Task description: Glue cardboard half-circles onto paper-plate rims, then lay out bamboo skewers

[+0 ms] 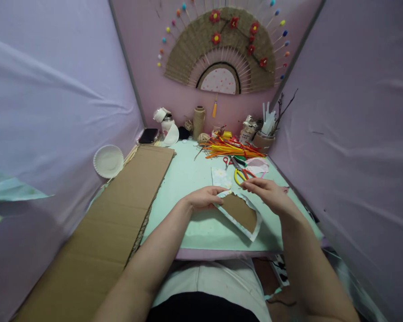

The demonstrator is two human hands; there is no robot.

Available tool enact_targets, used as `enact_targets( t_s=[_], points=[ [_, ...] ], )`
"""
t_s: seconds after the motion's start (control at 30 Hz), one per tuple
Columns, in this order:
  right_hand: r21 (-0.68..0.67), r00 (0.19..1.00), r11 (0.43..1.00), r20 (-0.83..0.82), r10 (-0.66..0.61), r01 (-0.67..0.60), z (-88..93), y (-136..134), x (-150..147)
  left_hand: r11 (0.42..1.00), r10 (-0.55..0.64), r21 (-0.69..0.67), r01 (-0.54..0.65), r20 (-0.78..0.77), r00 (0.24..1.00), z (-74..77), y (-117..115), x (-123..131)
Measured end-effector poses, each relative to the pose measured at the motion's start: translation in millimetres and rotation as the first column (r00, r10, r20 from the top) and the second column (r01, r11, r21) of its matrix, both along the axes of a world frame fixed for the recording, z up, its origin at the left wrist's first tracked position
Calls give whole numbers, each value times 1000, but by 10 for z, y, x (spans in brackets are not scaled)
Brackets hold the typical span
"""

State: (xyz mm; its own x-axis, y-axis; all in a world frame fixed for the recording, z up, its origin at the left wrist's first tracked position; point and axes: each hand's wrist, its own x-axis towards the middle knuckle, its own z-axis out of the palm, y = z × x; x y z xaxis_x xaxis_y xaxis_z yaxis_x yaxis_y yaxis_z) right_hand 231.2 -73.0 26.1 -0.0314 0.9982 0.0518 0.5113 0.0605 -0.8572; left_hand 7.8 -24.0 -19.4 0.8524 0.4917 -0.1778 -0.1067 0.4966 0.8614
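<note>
My left hand grips the left upper edge of a brown cardboard wedge that has a white paper border folded around it. My right hand pinches the top edge of the same piece, fingers pressed together on the paper border. The piece is held just above the pale green mat. A scrap of flowered white paper lies just beyond my left hand.
A long corrugated cardboard sheet lies on the left. A paper plate leans against the left wall. Scissors, a pile of coloured sticks, twine spools, a phone and a cup of tools crowd the back. A woven fan hangs on the wall.
</note>
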Motion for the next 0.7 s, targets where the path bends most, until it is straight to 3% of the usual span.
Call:
enact_targets(
  t_s=[0.1,0.23,0.7],
  points=[
    [-142,989,979,-30,142,-145,-12,153,-127,998,-52,15,53,-28,998,7,-17,-4],
    [-204,980,959,-20,198,-198,-54,232,-189,999,-19,46,22,-60,998,1,-30,1],
    [-29,968,995,228,104,-100,-168,113,-247,1000,23,-14,-24,-70,997,-15,-20,8]
  ],
)
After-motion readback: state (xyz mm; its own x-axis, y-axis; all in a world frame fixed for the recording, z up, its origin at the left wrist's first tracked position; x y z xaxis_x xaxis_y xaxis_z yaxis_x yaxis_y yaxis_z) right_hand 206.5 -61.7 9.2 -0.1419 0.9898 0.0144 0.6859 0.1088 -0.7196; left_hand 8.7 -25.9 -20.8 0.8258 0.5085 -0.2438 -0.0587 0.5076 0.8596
